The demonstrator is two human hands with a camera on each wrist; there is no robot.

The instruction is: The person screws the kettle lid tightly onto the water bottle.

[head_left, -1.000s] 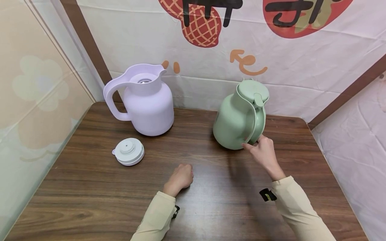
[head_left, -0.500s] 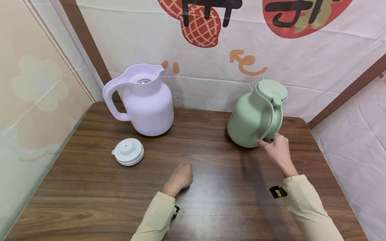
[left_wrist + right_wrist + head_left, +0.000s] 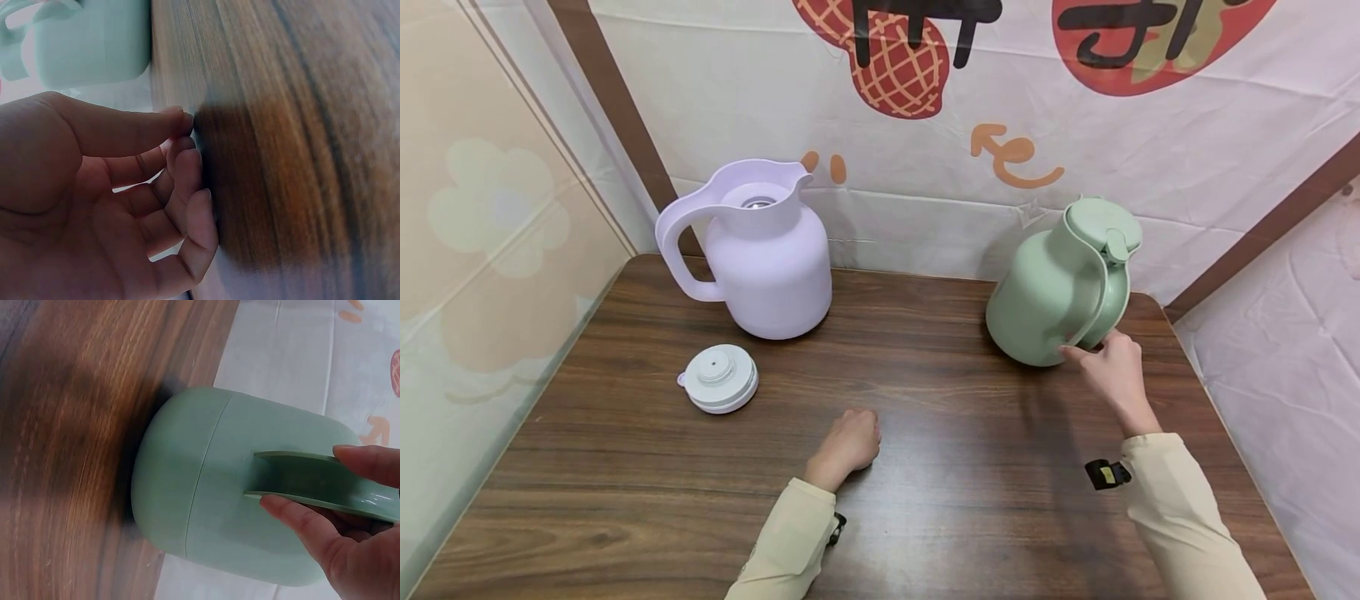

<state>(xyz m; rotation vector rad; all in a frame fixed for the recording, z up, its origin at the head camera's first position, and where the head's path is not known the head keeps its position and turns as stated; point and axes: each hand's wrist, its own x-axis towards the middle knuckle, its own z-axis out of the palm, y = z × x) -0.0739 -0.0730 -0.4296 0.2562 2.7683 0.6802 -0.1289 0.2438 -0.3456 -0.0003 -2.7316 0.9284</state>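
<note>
My right hand (image 3: 1112, 375) grips the lower part of the handle of a green thermos jug (image 3: 1041, 292). In the right wrist view, thumb and fingers pinch the handle (image 3: 312, 478) from both sides. The jug's round lid (image 3: 1103, 221) is on, with a small lever toward me. My left hand (image 3: 848, 442) rests on the table with loosely curled fingers; the left wrist view shows nothing between them (image 3: 187, 169). Back left stands a lilac thermos jug (image 3: 771, 267) with its mouth uncovered. In front of it lies a pale round lid (image 3: 718, 379), its underside up.
A brown wood-grain table (image 3: 910, 367) carries everything. Behind its far edge hangs a white printed cloth (image 3: 910, 225), close to both jugs. Another cloth wall (image 3: 512, 250) borders the left side.
My right hand has moved the green thermos jug to the right, toward the table's back right corner. The left hand, lilac jug and loose lid have stayed in place.
</note>
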